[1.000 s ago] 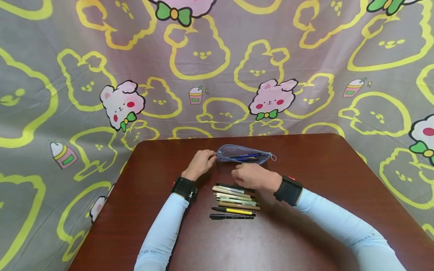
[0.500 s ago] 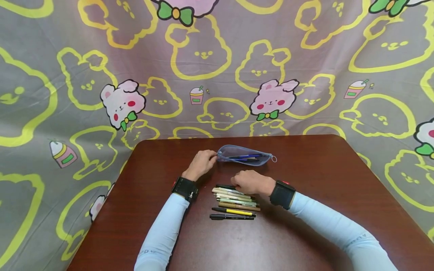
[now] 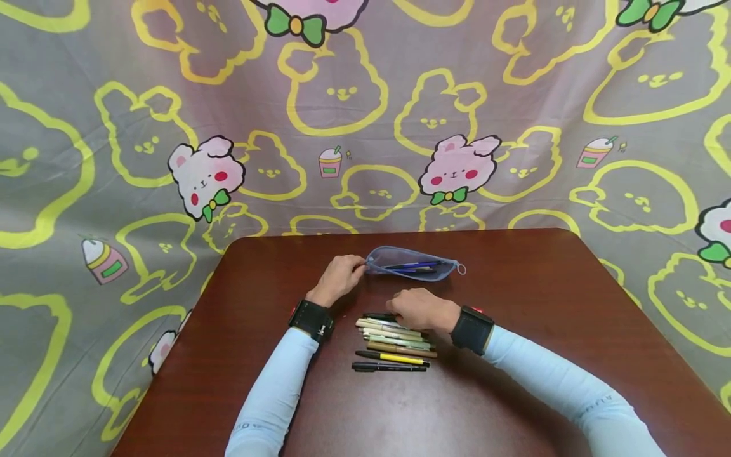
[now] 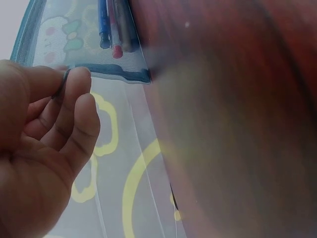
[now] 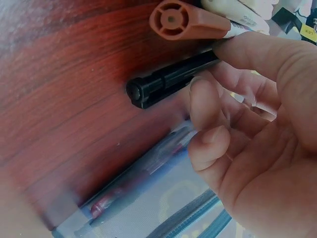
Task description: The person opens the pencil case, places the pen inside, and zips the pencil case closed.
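1. Nearest on the table (image 3: pixel 257 292), midway between its left and right edges, lies a black capped pen (image 3: pixel 388 367); just beyond it is a yellow-and-black pen (image 3: pixel 393 358). Both lie as they did a second ago.
2. Next toward the far edge, a brown pen (image 3: pixel 402 350) and several pale pens (image 3: pixel 394 332) lie close together, roughly parallel to that edge.
3. At the row's far side, the right hand (image 3: pixel 422 309) pinches a dark pen (image 5: pixel 171 79) narrowly between thumb and fingers. A second ago this hand hid part of the pouch's near rim; it has since come back to the row.
4. The left hand (image 3: pixel 337 277) has stayed put, thumb and finger pinching the pouch's left end.
5. The mesh pouch (image 3: pixel 394 255) lies near the far edge, about midway between the far corners, unzipped, with blue and other pens (image 3: pixel 411 266) inside.
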A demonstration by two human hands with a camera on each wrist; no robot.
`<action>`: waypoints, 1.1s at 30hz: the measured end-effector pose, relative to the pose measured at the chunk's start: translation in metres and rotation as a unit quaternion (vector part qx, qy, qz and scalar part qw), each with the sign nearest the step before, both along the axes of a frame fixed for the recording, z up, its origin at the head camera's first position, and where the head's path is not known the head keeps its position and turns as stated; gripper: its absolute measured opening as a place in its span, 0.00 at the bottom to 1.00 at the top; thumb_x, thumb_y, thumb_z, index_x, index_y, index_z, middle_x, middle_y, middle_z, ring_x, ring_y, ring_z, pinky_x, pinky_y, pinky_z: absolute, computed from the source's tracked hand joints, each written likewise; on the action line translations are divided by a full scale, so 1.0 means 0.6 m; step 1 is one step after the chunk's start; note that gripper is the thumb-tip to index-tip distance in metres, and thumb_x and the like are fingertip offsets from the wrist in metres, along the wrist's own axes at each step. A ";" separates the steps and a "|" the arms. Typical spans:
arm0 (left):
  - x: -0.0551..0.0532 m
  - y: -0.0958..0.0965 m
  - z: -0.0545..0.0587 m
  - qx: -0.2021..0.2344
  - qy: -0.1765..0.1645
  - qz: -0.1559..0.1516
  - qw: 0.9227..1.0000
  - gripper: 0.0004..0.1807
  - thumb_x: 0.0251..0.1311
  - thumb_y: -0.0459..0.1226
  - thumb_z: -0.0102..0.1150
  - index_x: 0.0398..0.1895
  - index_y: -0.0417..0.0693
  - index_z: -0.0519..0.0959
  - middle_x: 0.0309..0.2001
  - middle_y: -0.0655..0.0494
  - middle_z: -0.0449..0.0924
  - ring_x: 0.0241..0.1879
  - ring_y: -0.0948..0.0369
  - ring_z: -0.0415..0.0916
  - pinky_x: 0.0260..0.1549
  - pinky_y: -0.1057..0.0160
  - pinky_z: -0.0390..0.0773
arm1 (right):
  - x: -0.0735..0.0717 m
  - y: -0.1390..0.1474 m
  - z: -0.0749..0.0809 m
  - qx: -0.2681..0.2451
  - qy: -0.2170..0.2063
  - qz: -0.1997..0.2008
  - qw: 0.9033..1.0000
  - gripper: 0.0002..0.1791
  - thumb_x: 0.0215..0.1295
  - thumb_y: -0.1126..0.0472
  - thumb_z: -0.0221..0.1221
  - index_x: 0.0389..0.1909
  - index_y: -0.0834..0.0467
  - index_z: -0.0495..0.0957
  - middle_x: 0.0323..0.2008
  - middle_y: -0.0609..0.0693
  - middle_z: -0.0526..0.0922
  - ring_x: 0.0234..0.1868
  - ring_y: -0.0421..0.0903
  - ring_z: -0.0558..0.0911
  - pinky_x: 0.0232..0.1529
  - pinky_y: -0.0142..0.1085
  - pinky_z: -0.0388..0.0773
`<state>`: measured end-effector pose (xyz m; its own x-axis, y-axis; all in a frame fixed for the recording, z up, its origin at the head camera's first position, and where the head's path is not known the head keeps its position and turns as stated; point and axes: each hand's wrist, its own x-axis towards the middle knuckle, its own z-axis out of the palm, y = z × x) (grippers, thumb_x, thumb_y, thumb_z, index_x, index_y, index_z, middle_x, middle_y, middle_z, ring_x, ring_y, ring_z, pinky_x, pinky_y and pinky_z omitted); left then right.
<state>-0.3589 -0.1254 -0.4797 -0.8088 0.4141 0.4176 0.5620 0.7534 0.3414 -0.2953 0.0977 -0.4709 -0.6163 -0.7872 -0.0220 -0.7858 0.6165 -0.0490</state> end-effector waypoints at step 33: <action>0.007 0.000 0.003 0.010 -0.015 -0.002 1.000 0.09 0.66 0.36 0.59 0.43 0.43 0.85 0.40 0.51 0.86 0.39 0.58 0.82 0.41 0.58 0.80 | -0.022 0.043 0.099 -0.048 0.174 -0.060 0.982 0.04 0.61 0.63 0.63 0.36 0.57 0.81 0.25 0.50 0.75 0.25 0.43 0.69 0.22 0.33 0.66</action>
